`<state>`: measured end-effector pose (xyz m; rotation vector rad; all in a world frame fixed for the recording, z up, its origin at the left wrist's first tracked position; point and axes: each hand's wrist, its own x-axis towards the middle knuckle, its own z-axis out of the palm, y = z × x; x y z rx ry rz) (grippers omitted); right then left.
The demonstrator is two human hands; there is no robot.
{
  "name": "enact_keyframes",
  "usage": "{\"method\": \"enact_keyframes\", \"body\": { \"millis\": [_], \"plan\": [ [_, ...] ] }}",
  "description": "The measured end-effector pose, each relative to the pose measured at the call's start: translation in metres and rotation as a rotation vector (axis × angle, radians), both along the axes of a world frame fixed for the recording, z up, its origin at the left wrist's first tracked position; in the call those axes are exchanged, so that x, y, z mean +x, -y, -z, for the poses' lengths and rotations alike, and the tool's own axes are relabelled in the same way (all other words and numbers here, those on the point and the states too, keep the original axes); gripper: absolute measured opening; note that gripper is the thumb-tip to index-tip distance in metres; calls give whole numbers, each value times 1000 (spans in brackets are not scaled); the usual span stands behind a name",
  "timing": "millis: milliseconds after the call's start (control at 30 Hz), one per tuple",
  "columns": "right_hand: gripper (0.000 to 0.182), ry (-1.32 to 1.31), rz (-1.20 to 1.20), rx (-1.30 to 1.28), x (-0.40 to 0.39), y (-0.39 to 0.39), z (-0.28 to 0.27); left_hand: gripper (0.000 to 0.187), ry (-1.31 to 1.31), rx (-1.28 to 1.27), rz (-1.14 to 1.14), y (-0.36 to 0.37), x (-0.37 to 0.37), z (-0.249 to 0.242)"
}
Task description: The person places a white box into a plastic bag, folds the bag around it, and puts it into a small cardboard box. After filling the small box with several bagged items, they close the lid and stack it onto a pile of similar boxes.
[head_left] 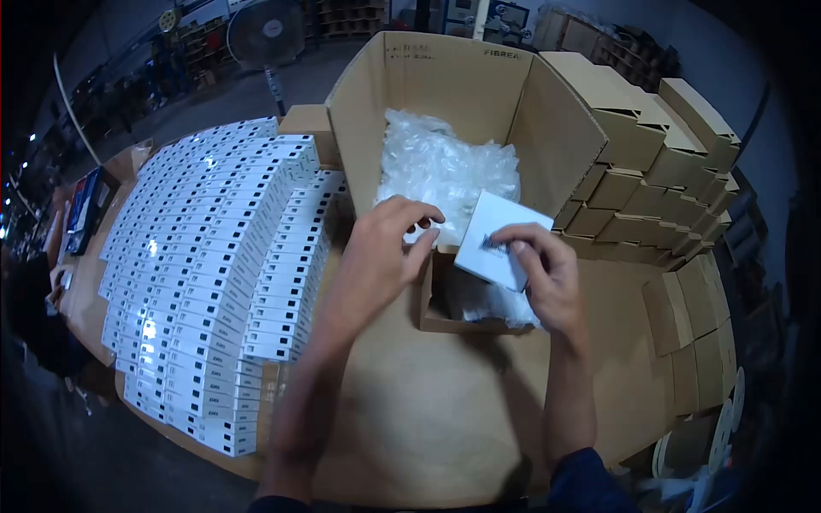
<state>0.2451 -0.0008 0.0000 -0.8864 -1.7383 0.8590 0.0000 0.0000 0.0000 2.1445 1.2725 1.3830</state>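
Observation:
My right hand grips a flat white box with dark print on its face, the thumb and fingers on its right part. The box is tilted above a small open brown carton. Clear plastic packing shows inside that carton. Left of the white box, my left hand is raised with its thumb and index finger curved and a gap between the tips; nothing shows in it.
A large open carton holding clear plastic packing stands behind. Many stacked white boxes cover the left. Brown cartons are piled at the right, with more nearer. Another person's hand shows at far left.

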Motion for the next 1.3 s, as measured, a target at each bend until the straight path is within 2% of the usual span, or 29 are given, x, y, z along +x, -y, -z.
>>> {"method": "enact_keyframes", "body": {
  "millis": [67, 100, 167, 200, 333, 433, 467, 567, 633, 700, 733, 833, 867, 967, 1100, 1133, 1233, 1300],
  "plan": [
    [22, 37, 81, -2, -2, -19, -16, 19, -237, 15, 88, -53, -7, 11],
    [23, -50, 99, -80, 16, -43, -9, 20, -325, -20, 147, -84, 12, 20],
    [23, -15, 108, -225, 20, -59, -22, 24, -511, -39, 249, -123, 21, 30],
    [23, 20, 118, -163, 23, -70, -22, 28, -611, -16, 220, -136, 28, 38],
    [22, 171, 212, -8, 23, -91, -10, 34, -753, -305, 439, -165, 42, 58],
    [23, 262, 285, 71, 22, -98, 1, 29, -618, -333, 295, -163, 39, 56],
    [24, 279, 295, 55, 20, -95, -2, 23, -436, -229, 296, -160, 34, 51],
    [32, 365, 340, 66, 13, -95, -1, 26, -35, -269, 162, -145, 32, 32],
    [35, 429, 348, 39, 7, -99, -2, 31, 52, -235, 168, -145, 35, 32],
    [27, 416, 350, 66, -1, -104, -4, 31, 151, -205, 209, -148, 39, 37],
    [26, 406, 343, 78, -3, -112, -1, 29, 108, -196, 169, -147, 39, 36],
    [22, 348, 341, 118, -3, -124, 2, 31, 197, -81, 106, -161, 41, 44],
    [21, 351, 341, 131, -3, -125, 1, 27, 235, -22, 100, -166, 38, 48],
    [18, 329, 358, 184, -2, -128, 3, 30, 144, 65, -66, -158, 37, 34],
    [18, 315, 438, 260, -1, -131, 7, 32, -106, -58, -93, -164, 21, 39],
    [17, 319, 442, 240, 0, -131, 3, 29, 2, 35, -44, -165, 23, 42],
    [17, 378, 496, 270, 0, -132, 6, 28, 111, 151, -144, -167, 20, 35],
    [18, 471, 497, 273, 2, -136, 10, 27, 206, 91, -261, -161, 20, 24]
  ]
}}
